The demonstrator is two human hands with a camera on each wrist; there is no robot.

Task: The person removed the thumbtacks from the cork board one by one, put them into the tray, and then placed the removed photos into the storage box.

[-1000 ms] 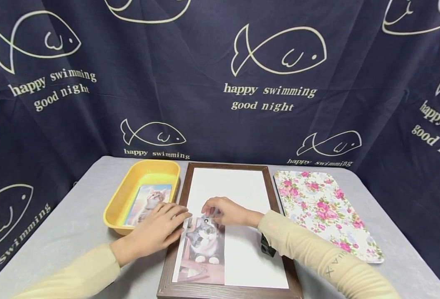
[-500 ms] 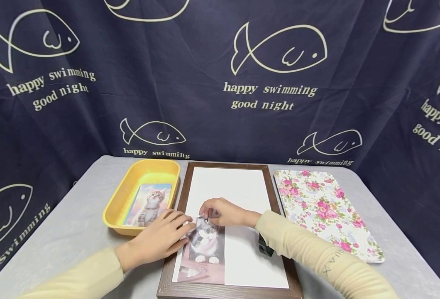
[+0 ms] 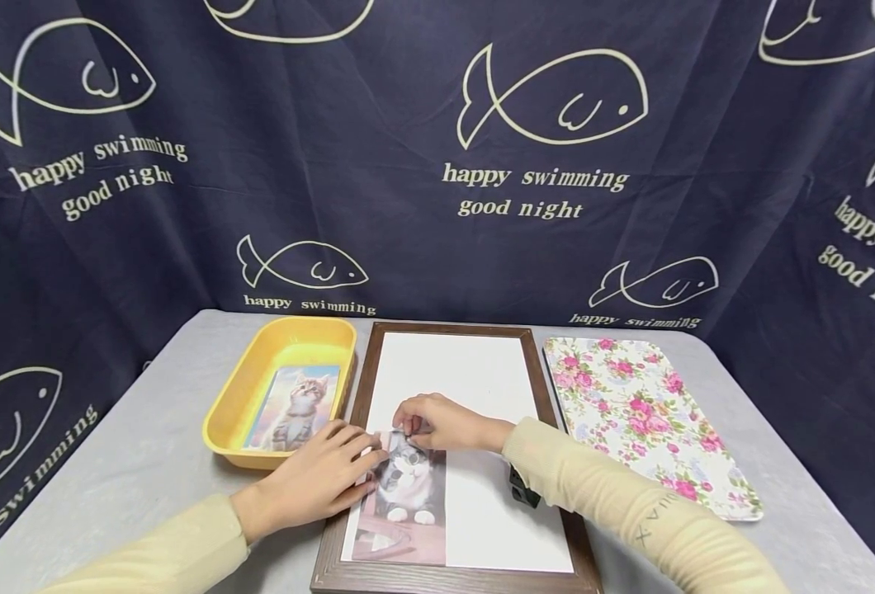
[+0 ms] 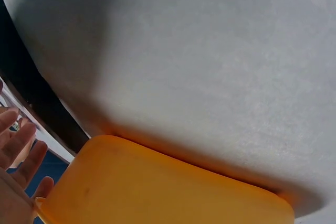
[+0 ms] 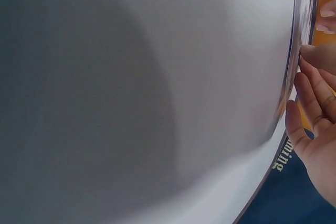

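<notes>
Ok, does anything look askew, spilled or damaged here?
Nothing stands out: the cat picture lies roughly square in the near left corner of the frame, the kitten picture is inside the yellow bin, and no spill or damage shows.

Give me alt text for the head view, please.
A person's left hand and right hand are at the upper end of a cat photo on a brown-framed whiteboard. To its left, a yellow tray holds a kitten photo; to its right lies a rose-patterned board.
</notes>
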